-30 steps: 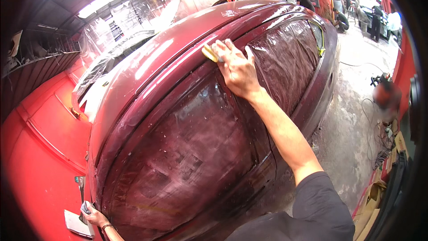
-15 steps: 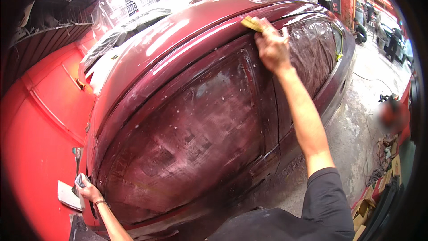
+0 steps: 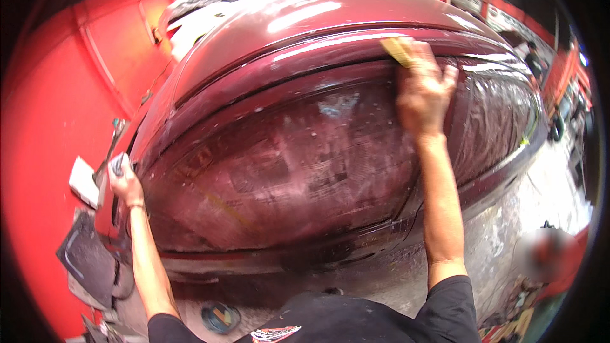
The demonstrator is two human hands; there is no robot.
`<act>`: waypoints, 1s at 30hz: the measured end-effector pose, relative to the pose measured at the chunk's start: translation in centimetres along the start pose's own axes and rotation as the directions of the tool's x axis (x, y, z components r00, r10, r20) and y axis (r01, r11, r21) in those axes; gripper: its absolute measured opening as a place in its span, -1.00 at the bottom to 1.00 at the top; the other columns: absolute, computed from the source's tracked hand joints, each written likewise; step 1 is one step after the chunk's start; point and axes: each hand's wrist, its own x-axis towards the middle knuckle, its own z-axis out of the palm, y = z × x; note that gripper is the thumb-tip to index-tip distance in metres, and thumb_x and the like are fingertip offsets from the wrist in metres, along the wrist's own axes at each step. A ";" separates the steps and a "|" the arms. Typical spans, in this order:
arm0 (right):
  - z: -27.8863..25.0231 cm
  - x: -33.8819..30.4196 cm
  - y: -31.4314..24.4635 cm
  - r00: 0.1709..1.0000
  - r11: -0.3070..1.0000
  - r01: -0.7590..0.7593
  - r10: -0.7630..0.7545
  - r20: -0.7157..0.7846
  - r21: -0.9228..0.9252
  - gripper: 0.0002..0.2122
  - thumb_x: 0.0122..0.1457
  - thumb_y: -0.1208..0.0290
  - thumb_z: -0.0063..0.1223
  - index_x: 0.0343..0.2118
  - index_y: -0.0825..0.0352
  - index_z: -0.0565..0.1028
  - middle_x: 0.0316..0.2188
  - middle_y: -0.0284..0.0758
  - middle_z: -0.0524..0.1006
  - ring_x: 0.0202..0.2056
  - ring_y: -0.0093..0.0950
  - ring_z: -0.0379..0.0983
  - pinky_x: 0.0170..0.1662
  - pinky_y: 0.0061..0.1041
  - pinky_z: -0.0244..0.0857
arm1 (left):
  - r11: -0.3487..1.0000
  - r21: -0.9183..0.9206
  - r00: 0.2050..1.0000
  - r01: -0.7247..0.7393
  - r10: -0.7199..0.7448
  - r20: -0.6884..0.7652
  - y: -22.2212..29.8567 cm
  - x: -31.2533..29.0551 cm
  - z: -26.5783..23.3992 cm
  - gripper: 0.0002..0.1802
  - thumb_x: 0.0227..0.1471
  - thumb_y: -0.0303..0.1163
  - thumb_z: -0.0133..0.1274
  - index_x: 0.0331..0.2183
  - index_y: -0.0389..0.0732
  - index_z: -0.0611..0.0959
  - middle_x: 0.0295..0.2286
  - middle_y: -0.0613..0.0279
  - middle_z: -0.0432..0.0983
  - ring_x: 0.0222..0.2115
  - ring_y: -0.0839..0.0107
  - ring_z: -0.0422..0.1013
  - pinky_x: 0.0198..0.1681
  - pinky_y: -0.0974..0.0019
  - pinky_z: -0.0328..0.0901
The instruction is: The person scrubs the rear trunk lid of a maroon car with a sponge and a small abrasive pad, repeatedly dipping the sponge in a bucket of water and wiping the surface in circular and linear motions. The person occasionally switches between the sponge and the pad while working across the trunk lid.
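Note:
A dark red car [image 3: 356,13] spreads across the view, its side windows under overspray-dusted masking sheets [image 3: 298,159]. My right hand [image 3: 424,92] is closed on a flat yellow sanding pad [image 3: 398,51], held against the roof rail above the door. The hand is slightly smeared by motion, and the pad's underside is hidden. At the car's left end my left hand [image 3: 127,185] closes around a small grey, crumpled-looking piece [image 3: 118,164], whose kind I cannot make out. That hand is close by the car's edge.
A red wall [image 3: 44,171] stands at left. Beside the car's left end are a white panel [image 3: 84,181] and a dark panel [image 3: 89,260]. A dark round container [image 3: 220,319] sits on the floor near me. A person [image 3: 535,63] is beyond the car's far right.
My view has turned to the left and tilted. The right hand with the yellow pad stays at the roof rail; the left hand keeps its grey piece and appears higher in view.

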 end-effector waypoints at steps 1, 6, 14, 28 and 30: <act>-0.1 0.9 0.6 0.994 0.995 -0.099 0.098 -0.044 -0.015 -0.62 0.48 0.37 -0.05 0.31 0.04 0.52 0.31 -0.39 0.55 0.39 -0.35 0.38 0.44 0.35 -0.20 | 1.000 0.007 1.000 0.004 -0.003 -0.024 -0.4 0.1 -0.5 -0.75 0.29 -0.30 0.23 -0.21 -0.32 0.75 -0.34 0.20 0.73 -0.33 0.41 0.60 -0.17 0.27 0.46; 1.6 -1.4 -11.4 0.998 0.995 -0.055 0.053 0.036 0.082 -0.49 0.39 0.44 -0.03 0.39 -0.04 0.45 0.44 -0.49 0.39 0.52 -0.34 0.14 0.49 0.32 -0.35 | 0.999 0.038 0.998 -0.011 0.013 -0.054 2.1 -0.7 0.6 -0.74 0.27 -0.26 0.28 -0.24 -0.30 0.76 -0.36 0.20 0.75 -0.35 0.41 0.61 -0.18 0.25 0.47; 1.5 -0.2 -5.5 0.994 0.992 0.105 -0.104 -0.023 0.075 -0.62 0.47 0.38 0.02 0.31 0.07 0.53 0.34 -0.44 0.51 0.40 -0.40 0.36 0.47 0.27 -0.38 | 1.000 0.005 0.998 0.018 -0.017 -0.056 2.0 -0.6 0.0 -0.81 0.25 -0.32 0.30 -0.22 -0.25 0.76 -0.37 0.27 0.74 -0.37 0.52 0.61 -0.22 0.34 0.49; 2.0 0.7 -19.5 0.982 0.971 0.182 -0.187 0.016 0.153 -0.66 0.41 0.30 0.09 0.21 -0.04 0.63 0.24 -0.49 0.61 0.35 -0.46 0.40 0.51 0.05 -0.37 | 0.987 -0.075 0.990 0.140 -0.137 0.039 -5.1 -0.5 -4.0 -0.83 0.21 -0.37 0.33 -0.20 -0.24 0.75 -0.36 0.27 0.74 -0.35 0.52 0.62 -0.22 0.32 0.52; 2.5 0.8 -20.9 0.999 0.993 0.034 -0.035 0.009 0.116 -0.64 0.48 0.29 -0.02 0.27 0.00 0.58 0.28 -0.45 0.58 0.39 -0.47 0.35 0.49 0.05 -0.33 | 0.974 -0.135 0.983 0.183 -0.185 -0.007 -6.4 -0.8 -4.5 -0.82 0.23 -0.36 0.33 -0.19 -0.24 0.75 -0.35 0.29 0.73 -0.35 0.55 0.60 -0.22 0.34 0.52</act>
